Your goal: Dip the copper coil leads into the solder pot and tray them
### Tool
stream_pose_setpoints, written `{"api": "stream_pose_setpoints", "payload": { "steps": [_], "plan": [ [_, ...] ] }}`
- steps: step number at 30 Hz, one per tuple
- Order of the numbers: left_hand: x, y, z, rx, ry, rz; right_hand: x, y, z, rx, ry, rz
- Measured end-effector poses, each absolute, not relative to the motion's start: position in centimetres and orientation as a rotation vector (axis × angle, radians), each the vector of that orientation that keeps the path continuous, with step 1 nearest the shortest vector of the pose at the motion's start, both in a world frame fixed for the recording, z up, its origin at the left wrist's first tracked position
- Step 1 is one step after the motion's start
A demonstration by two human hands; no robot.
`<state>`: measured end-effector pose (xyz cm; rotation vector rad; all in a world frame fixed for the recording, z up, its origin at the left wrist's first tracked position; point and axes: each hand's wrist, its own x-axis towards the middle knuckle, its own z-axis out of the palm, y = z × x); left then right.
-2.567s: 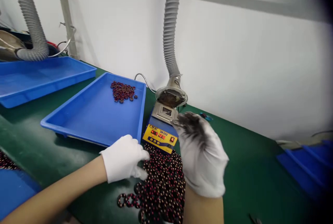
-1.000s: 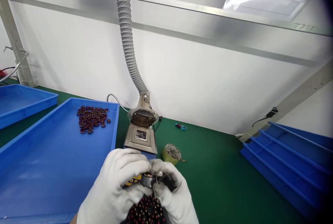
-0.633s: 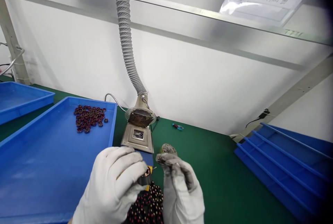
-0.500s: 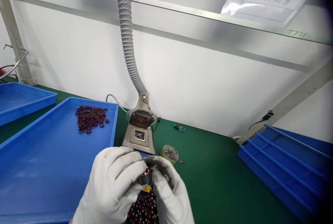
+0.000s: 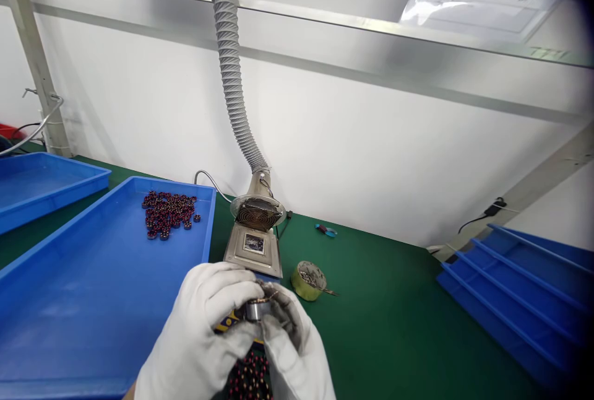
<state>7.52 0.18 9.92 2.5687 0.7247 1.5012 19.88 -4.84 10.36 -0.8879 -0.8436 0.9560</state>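
Observation:
My left hand (image 5: 199, 332), in a white glove, has its fingers closed round the left side of a small round wound coil (image 5: 258, 309). The coil has a shiny grey metal side wall and copper-coloured wire at its top. My right hand (image 5: 294, 338), gloved with darkened fingertips, pinches the coil's right edge. A thin wire-like piece shows by its fingers; I cannot tell what it belongs to. Below both hands lie many similar dark coils (image 5: 250, 375) with red and gold spots, partly hidden. A yellow-and-black patch (image 5: 227, 322) shows behind my left fingers.
A blue tray (image 5: 93, 301) at left holds a pile of coils (image 5: 169, 211). A metal heating unit (image 5: 253, 248) stands under a grey hose (image 5: 232, 78). Right of it are a yellow tin (image 5: 307, 288) with a tool and small cutters (image 5: 326, 230). Stacked blue trays (image 5: 520, 295) lean at right.
The coil has turned between my fingers, so its shiny metal side now faces me. Both hands have shifted slightly, and the whole view has moved a little.

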Motion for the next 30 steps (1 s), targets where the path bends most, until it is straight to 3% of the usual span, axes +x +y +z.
{"api": "stream_pose_setpoints", "payload": {
  "steps": [13, 21, 30],
  "plan": [
    [8.0, -0.1, 10.6, 2.151, 0.706, 1.385, 19.6, -5.1, 9.9, -1.006, -0.789, 0.821],
    [7.9, -0.3, 11.1, 1.774, 0.6, 1.071, 19.3, -5.7, 10.3, -1.004, -0.753, 0.86],
    [7.6, -0.1, 10.2, 2.63, 0.735, 1.518, 20.3, -3.5, 8.3, -0.788, -0.677, 1.057]
  ]
}}
